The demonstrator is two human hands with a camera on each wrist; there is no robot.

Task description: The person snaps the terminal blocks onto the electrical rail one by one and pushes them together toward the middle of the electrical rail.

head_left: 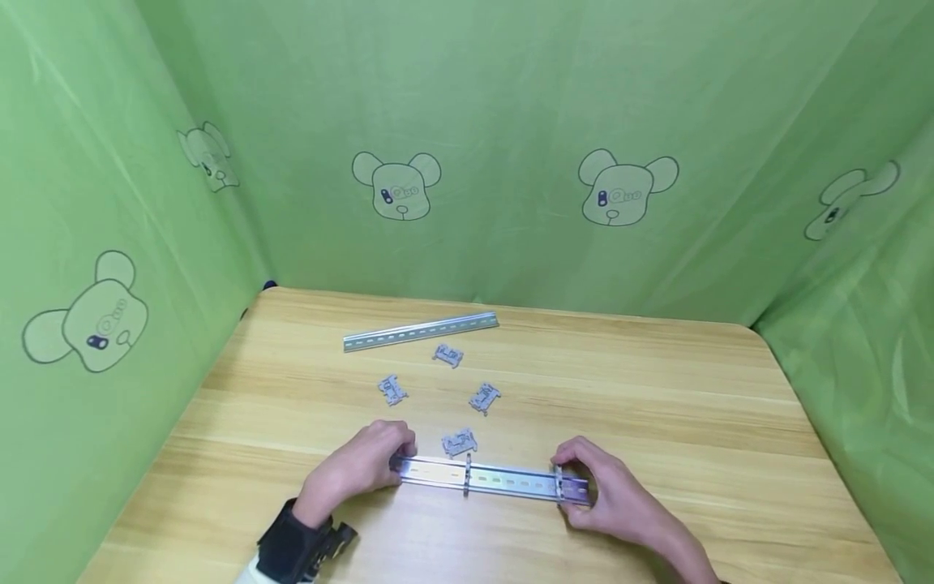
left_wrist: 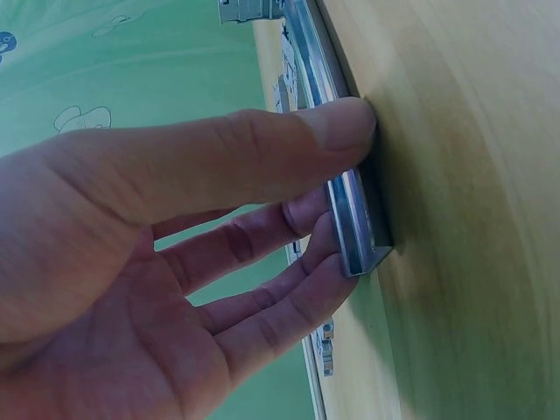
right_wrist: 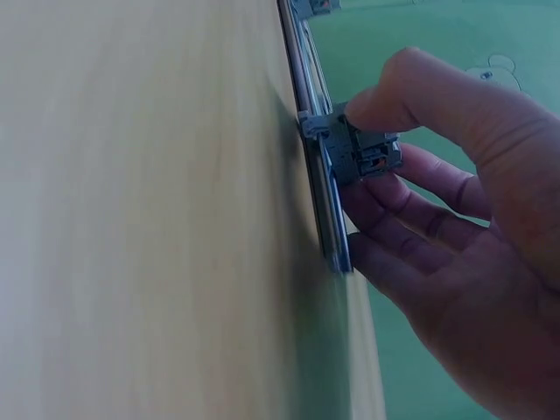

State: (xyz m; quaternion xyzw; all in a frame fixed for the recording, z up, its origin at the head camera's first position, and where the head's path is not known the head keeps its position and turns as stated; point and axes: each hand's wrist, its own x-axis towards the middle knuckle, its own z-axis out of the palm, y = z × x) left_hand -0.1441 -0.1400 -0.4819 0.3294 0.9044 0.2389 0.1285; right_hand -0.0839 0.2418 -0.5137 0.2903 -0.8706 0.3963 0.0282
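A slotted metal DIN rail (head_left: 511, 482) lies crosswise near the front of the table. My left hand (head_left: 361, 461) grips its left end, thumb on the near edge and fingers on the far side, as the left wrist view shows on the rail (left_wrist: 353, 214). Close to the right end, a grey terminal block (right_wrist: 346, 144) stands upright on the rail, and my right hand (head_left: 609, 496) pinches it between thumb and fingers. A second terminal block (head_left: 468, 475) stands across the rail about its middle.
Several loose grey terminal blocks, one of them a block (head_left: 459, 442) just behind the rail, lie flat on the wooden table (head_left: 657, 389). Farther back rests another DIN rail (head_left: 421, 332), slightly slanted. Green curtains (head_left: 503, 243) enclose the back and sides.
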